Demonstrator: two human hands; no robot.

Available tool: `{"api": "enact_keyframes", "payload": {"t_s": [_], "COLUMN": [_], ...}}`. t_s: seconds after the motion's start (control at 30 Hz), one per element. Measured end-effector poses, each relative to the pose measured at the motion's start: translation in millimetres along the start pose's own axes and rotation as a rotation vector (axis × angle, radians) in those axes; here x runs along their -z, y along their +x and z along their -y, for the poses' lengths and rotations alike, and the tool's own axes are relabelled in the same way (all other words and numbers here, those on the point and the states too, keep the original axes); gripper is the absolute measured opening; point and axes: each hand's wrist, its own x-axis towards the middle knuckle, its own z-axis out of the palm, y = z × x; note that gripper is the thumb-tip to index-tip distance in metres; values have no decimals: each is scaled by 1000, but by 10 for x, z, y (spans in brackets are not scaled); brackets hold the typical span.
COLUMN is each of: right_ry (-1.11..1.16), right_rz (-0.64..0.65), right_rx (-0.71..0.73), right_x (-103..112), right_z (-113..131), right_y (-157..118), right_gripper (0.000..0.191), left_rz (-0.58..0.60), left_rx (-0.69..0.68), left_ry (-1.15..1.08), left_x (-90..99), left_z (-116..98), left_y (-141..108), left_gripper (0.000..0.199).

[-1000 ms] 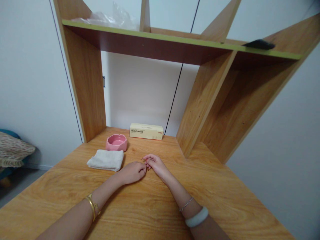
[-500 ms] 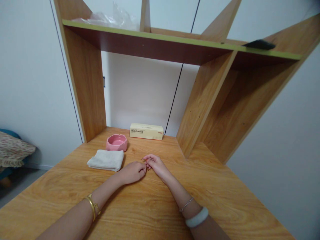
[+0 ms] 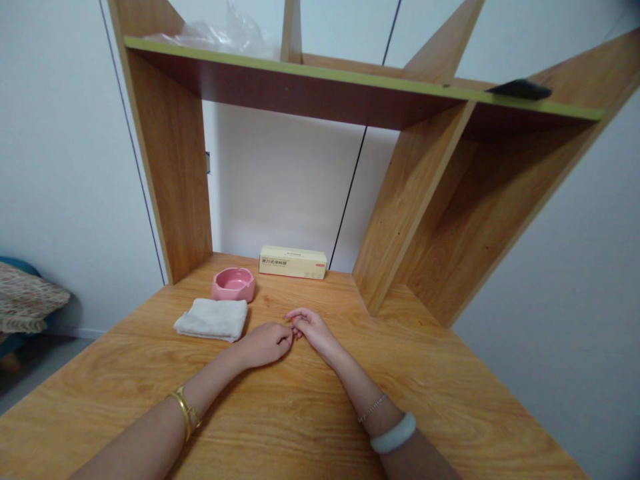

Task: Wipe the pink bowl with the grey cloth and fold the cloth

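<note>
My left hand [image 3: 270, 344] rests on the wooden desk with its fingers curled in a loose fist, and I see nothing in it. Beside it, fingertips close to the left knuckles, lies my right hand [image 3: 311, 329]. Its fingers are loosely bent and apart, with no object between them. Whether the two hands actually touch is hard to make out. Nearest to my left hand is a folded white cloth [image 3: 213, 320]. Behind the cloth stands a pink faceted ashtray [image 3: 234, 287]. A cream-coloured cling film box [image 3: 293, 264] with printed lettering lies further back.
A wooden shelf unit rises from the back of the desk [image 3: 280, 427], with an upright divider [image 3: 415, 213] at the right. On its upper shelf are a clear plastic bag [image 3: 230, 37] and a dark flat object [image 3: 520, 89]. A patterned fabric cover [image 3: 30, 300] shows at far left.
</note>
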Motion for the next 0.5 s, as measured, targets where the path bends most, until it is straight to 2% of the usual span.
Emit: {"api": "enact_keyframes", "payload": {"t_s": [0.17,0.3,0.4,0.5], "right_ry": [-30,-172,-351,-415], "right_rz": [-28,12,111,160], "right_rx": [-33,-136,-146,-75], "right_x": [-4,1,-81,-299], "right_z": [6,138,258,300], "right_y": [66,178,263,349], "right_gripper": [4,20,29,28], "left_rz": [-4,-73,-311,-567], "left_rx": [-5,-73,-164,-200], "left_ry": [-14,12,2,-2], "left_x": [-4,3,60,162], "left_z": [8,-20,-27,36], "left_y": [2,-34,-100,-175], "left_gripper": [18,19,18,17]}}
